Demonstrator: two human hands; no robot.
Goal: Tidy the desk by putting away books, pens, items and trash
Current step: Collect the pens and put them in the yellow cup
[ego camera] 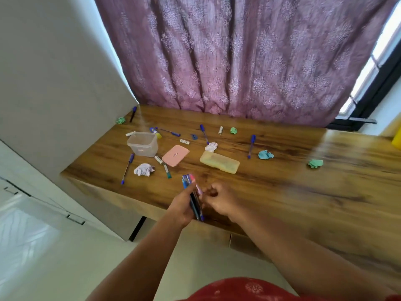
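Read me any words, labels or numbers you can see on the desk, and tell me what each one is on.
No text here can be read.
Pink lid: a small dark mark in the middle, too blurred to read.
Clear tub: a small label low on its front wall, too blurred.
White tube: dark marks, too small.
Pens in the left hand: no print legible.
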